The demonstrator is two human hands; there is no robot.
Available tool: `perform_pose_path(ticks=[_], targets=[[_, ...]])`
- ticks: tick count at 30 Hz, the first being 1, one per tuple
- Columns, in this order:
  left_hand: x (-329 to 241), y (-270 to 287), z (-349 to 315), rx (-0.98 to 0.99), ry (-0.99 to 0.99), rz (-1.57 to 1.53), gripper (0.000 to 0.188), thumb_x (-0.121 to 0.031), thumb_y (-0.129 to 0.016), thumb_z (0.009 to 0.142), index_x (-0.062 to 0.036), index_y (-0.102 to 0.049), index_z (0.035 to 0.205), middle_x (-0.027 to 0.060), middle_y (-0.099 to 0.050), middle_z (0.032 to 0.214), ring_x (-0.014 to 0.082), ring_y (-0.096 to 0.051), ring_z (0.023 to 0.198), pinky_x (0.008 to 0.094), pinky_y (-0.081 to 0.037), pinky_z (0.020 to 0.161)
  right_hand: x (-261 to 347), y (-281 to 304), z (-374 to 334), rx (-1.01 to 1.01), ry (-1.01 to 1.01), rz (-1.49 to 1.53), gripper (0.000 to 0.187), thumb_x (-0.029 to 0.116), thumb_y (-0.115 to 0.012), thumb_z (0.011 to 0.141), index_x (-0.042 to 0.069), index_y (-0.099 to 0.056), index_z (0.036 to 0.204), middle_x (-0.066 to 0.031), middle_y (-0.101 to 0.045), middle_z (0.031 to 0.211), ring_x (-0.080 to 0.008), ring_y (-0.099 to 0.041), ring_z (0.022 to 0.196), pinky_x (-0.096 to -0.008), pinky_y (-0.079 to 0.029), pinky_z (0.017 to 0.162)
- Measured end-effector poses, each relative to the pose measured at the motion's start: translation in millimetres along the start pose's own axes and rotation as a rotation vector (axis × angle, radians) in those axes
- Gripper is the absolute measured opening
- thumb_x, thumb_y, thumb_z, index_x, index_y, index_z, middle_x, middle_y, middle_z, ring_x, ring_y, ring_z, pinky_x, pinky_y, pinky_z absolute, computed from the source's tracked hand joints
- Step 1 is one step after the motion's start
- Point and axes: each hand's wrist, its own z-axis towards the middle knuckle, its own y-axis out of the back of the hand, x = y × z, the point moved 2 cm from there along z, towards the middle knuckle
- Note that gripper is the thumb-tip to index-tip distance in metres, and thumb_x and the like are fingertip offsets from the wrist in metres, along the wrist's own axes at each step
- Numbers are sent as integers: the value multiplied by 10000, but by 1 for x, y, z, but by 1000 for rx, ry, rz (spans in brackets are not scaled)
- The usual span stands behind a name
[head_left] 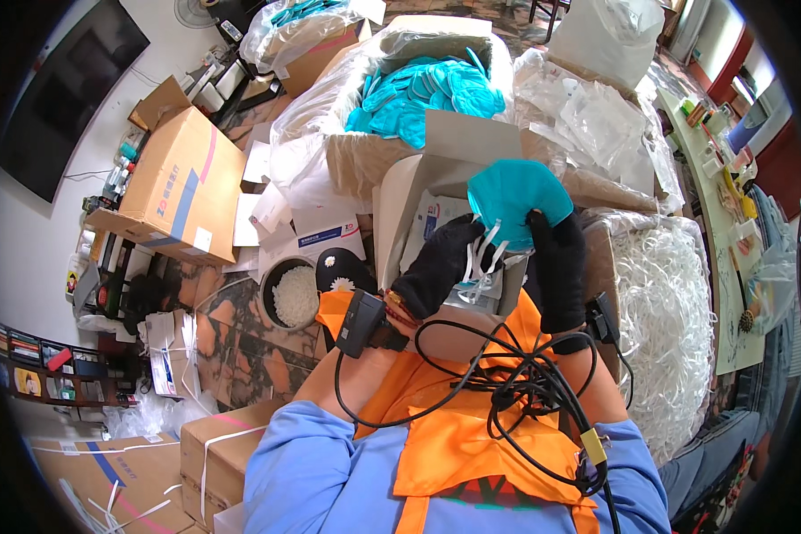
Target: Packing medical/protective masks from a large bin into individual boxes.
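A teal face mask is held up over an open white carton. My right hand, in a black glove, grips the mask's lower right edge between thumb and fingers. White elastic straps hang from the mask's lower left side. Closed around these straps is my left hand, also in a black glove; its fingertips are partly hidden. Inside the carton, below my hands, lie printed sachets and clear wrapping.
Beyond the carton stands a lined box heaped with teal masks. On the right are a box of white straps and a box of clear bags. A bowl of white pieces sits left. Black cables loop over my orange apron.
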Motion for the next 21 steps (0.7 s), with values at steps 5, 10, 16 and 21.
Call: perform_pose_path(ticks=[5, 10, 16, 21], targets=[[-16, -17, 6, -34, 383, -14, 282, -280, -551, 952, -32, -591, 1079, 46, -607, 863, 101, -552, 779, 257, -446, 701, -10, -2, 4, -11, 143, -161, 289, 156, -626, 905, 23, -591, 1159, -106, -608, 1106, -228, -589, 1017, -319, -440, 911], [-7, -13, 1, -64, 307, 46, 294, -314, -512, 967, -51, -601, 1063, 17, -573, 743, 113, -500, 657, 260, -418, 610, -9, -7, 5, 60, -207, 457, 367, 162, -640, 897, 23, -546, 1224, -86, -618, 1135, -202, -589, 1026, -308, -439, 926], [-13, -16, 6, -83, 142, 10, 278, -290, -508, 974, -54, -601, 1088, 47, -584, 789, 149, -531, 750, 295, -423, 718, -26, -11, 2, 166, -608, 930, 380, 171, -666, 866, 45, -556, 1207, -75, -624, 1124, -164, -599, 975, -281, -466, 859], [-11, -9, 0, 67, 28, 593, 243, -236, -520, 956, -102, -594, 1144, 157, -608, 952, 271, -591, 890, 352, -453, 770, 1, -17, 5, 285, -372, 406, 317, 154, -670, 840, 86, -615, 1145, -16, -662, 1011, -120, -618, 864, -255, -483, 747]])
